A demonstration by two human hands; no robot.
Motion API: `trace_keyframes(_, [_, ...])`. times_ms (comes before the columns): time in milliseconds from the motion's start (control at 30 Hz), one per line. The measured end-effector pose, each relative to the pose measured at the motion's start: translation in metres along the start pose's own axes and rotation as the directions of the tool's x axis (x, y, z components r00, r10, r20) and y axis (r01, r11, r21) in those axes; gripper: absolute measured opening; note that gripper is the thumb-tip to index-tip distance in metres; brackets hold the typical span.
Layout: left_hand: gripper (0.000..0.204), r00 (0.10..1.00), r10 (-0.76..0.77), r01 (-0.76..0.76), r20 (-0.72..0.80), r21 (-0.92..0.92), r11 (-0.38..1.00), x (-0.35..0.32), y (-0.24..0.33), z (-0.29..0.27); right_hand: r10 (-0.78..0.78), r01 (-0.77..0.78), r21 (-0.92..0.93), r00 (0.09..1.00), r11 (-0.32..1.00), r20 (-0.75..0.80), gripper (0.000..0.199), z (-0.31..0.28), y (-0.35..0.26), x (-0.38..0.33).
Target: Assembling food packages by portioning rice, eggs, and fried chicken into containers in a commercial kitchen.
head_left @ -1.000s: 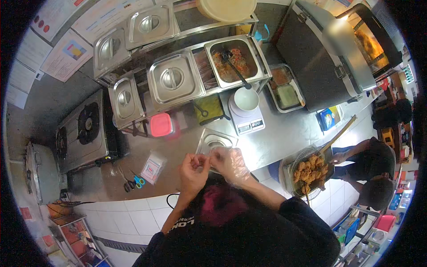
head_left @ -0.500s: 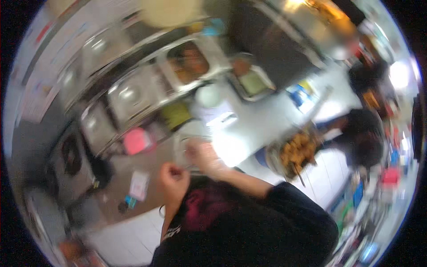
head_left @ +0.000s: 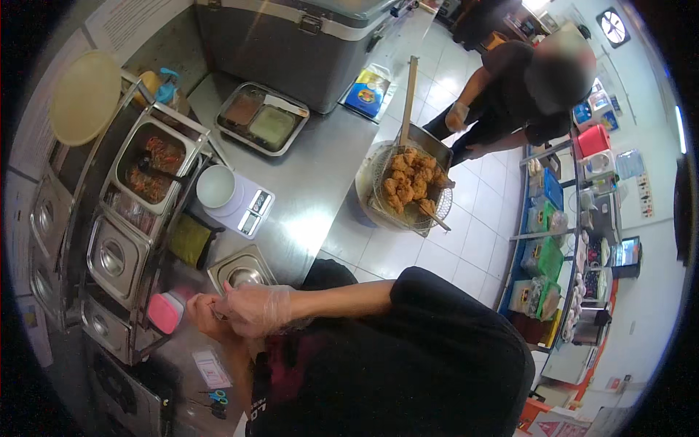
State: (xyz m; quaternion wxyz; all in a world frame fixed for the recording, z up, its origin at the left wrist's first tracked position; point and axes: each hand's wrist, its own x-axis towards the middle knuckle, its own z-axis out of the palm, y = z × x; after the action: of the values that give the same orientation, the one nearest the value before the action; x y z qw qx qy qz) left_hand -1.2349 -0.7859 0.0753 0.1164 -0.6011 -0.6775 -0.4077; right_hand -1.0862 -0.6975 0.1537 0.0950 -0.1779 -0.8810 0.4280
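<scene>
Evidently, glove stage about half done, judging by the hands. Right hand [head_left: 256,312]: clear plastic glove [head_left: 279,303] on, reaching past the wrist, fingers bent in against the left hand [head_left: 207,317]. The left looks bare, its fingers curled and partly covered; cannot tell whether either grips anything. If a pair is wanted, the left remains to be covered. Just beyond, steel lid [head_left: 247,261] lies on the bench [head_left: 309,164]; pink-lidded tub [head_left: 166,313] beside the left hand. Further: bowl [head_left: 216,187] set on the scale [head_left: 253,215]. Farthest: co-worker [head_left: 502,98] beside fried chicken [head_left: 411,178] in a wire strainer [head_left: 378,182], already browned.
</scene>
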Motion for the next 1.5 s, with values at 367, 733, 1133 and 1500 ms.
trace_keyframes(367, [0.064, 0.972, -0.023, 0.078, 0.234, -0.229, 0.970, 0.031, 0.022, -0.047, 0.021, -0.343, 0.601, 0.879, 0.722, 0.477, 0.062, -0.054, -0.013, -0.004])
trace_keyframes(733, [0.061, 0.917, -0.368, 0.320, -0.155, -0.265, 0.910, 0.043, 0.045, -0.067, 0.593, -0.287, 0.605, 0.702, 0.742, -0.395, 0.039, -0.089, 0.042, 0.116])
trace_keyframes(1133, [0.063, 0.902, -0.414, 0.363, -0.127, -0.298, 0.883, 0.055, 0.044, -0.081, -0.215, 0.087, -0.252, 0.815, 0.964, -0.539, 0.025, -0.156, 0.040, 0.201])
trace_keyframes(1500, [0.063, 0.922, -0.381, 0.350, -0.066, -0.280, 0.894, 0.069, 0.039, -0.080, -0.506, 0.542, -0.289, 0.841, 0.790, 0.192, 0.017, -0.182, 0.057, 0.197])
